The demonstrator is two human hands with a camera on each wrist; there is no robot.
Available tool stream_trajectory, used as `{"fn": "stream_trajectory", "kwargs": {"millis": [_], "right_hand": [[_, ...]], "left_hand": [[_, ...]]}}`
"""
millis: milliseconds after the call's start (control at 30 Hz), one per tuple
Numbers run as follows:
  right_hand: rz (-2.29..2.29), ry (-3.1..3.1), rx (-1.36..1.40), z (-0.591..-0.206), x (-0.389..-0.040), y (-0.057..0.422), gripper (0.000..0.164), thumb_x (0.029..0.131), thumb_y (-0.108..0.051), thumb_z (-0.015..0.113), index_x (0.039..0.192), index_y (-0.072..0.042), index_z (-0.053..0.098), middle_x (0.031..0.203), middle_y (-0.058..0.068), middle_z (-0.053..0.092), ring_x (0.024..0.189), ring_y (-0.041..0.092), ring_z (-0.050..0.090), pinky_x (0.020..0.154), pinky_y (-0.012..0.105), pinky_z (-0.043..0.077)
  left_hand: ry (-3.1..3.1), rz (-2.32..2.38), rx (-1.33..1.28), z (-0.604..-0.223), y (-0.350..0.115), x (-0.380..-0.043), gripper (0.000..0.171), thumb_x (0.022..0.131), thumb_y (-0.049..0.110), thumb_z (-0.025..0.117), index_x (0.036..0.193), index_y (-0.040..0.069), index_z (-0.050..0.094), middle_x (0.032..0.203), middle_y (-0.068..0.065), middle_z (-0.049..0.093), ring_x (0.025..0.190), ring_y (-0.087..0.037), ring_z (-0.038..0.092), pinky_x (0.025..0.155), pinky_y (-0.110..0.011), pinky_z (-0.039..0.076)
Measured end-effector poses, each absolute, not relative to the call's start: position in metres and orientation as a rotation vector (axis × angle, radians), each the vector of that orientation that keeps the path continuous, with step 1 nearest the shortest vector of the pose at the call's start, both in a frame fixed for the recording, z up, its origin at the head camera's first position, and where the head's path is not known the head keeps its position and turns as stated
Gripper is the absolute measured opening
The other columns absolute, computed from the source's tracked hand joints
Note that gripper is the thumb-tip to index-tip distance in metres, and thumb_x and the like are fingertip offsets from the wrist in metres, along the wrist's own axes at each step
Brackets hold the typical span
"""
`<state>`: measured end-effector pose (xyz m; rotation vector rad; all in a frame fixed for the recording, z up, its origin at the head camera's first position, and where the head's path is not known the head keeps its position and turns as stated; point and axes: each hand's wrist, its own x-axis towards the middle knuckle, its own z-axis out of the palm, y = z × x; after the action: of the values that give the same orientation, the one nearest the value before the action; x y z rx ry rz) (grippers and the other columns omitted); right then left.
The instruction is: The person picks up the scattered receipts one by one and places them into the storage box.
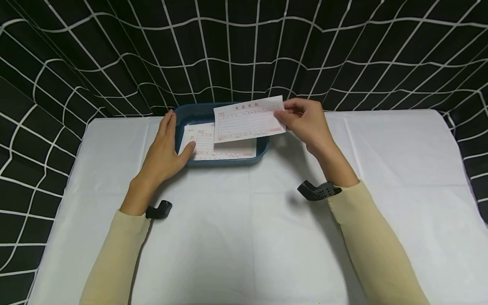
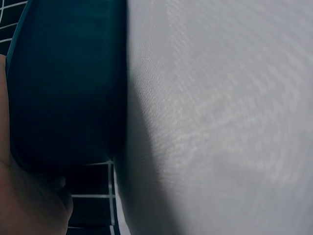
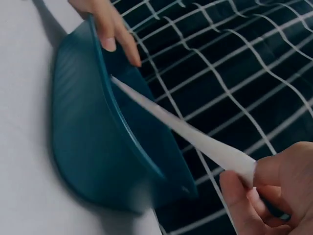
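A blue plastic basin (image 1: pixel 225 162) stands at the far side of the white-covered table. Printed receipt slips (image 1: pixel 190 146) with red lines and text lie inside it. My left hand (image 1: pixel 162 148) holds the basin's left end, its thumb over the front rim and its fingers along the outside. Between thumb and fingers, my right hand (image 1: pixel 305 120) pinches the right edge of another receipt slip (image 1: pixel 248 120), raised at a tilt above the others. Seen edge-on in the right wrist view, that slip (image 3: pixel 186 129) slants up from the basin (image 3: pixel 83 122) to the fingers.
The white tablecloth (image 1: pixel 244 228) spreads in front of the basin. Behind the table hangs a black cloth (image 1: pixel 244 46) with a white grid. A dark wrist device (image 1: pixel 318 190) sits at the right cuff, and a similar device (image 1: pixel 160 209) at the left.
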<state>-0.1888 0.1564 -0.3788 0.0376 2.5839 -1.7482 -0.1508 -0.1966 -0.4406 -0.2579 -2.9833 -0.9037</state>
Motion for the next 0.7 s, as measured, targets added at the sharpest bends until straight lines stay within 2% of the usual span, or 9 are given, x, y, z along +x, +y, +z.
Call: {"fn": "stream_trajectory", "kwargs": {"millis": [167,367,467,533,600,700], "right_hand": [[-1.637,2.605,0.022,-0.374,-0.198,0.131,0.023,0.097,-0.011,0.073,0.114,0.004,0.077,0.096,0.005,0.071,0.077,0.006,0.063,0.067,0.014,0.054],[-1.549,2.644,-0.029,-0.374,-0.204,0.105,0.022,0.098,-0.013,0.071,0.111,0.003,0.080,0.108,0.018,0.077,0.079,0.010,0.065,0.065,0.013,0.053],[-1.493,2.687,-0.119,-0.377,-0.205,0.095,0.025,0.100,-0.017,0.070,0.113,0.000,0.081,0.113,0.019,0.079,0.085,0.015,0.070,0.066,0.017,0.054],[-1.442,2.733,-0.212,-0.378,-0.206,0.091,0.031,0.101,-0.022,0.069,0.120,0.000,0.079,0.117,0.018,0.079,0.094,0.020,0.074,0.075,0.025,0.058],[-1.429,2.739,-0.290,-0.376,-0.206,0.089,0.042,0.103,-0.027,0.066,0.133,0.001,0.071,0.128,0.018,0.076,0.112,0.027,0.076,0.090,0.033,0.062],[-1.423,2.744,-0.379,-0.372,-0.205,0.092,0.057,0.105,-0.031,0.063,0.151,0.002,0.055,0.146,0.021,0.066,0.132,0.032,0.068,0.112,0.043,0.055]], "left_hand": [[-2.975,-0.923,-0.261,-0.443,-0.195,-0.151,0.091,0.102,0.040,0.060,0.169,-0.001,0.013,0.181,-0.012,0.005,0.168,-0.033,0.012,0.133,-0.057,0.021],[-2.969,-0.929,-0.271,-0.443,-0.194,-0.151,0.092,0.101,0.040,0.060,0.168,-0.002,0.013,0.181,-0.012,0.005,0.168,-0.033,0.013,0.133,-0.058,0.023],[-2.967,-0.931,-0.274,-0.443,-0.193,-0.151,0.092,0.101,0.040,0.060,0.168,-0.002,0.013,0.181,-0.012,0.005,0.168,-0.033,0.013,0.132,-0.058,0.023],[-2.965,-0.941,-0.274,-0.443,-0.192,-0.151,0.093,0.101,0.040,0.061,0.168,-0.002,0.013,0.181,-0.012,0.005,0.168,-0.033,0.013,0.132,-0.057,0.024],[-2.963,-0.947,-0.273,-0.443,-0.190,-0.151,0.093,0.101,0.041,0.061,0.169,-0.002,0.012,0.181,-0.011,0.004,0.168,-0.032,0.013,0.132,-0.056,0.024],[-2.963,-0.950,-0.274,-0.443,-0.188,-0.151,0.093,0.102,0.041,0.060,0.169,-0.002,0.012,0.181,-0.011,0.003,0.168,-0.032,0.013,0.133,-0.055,0.024]]}}
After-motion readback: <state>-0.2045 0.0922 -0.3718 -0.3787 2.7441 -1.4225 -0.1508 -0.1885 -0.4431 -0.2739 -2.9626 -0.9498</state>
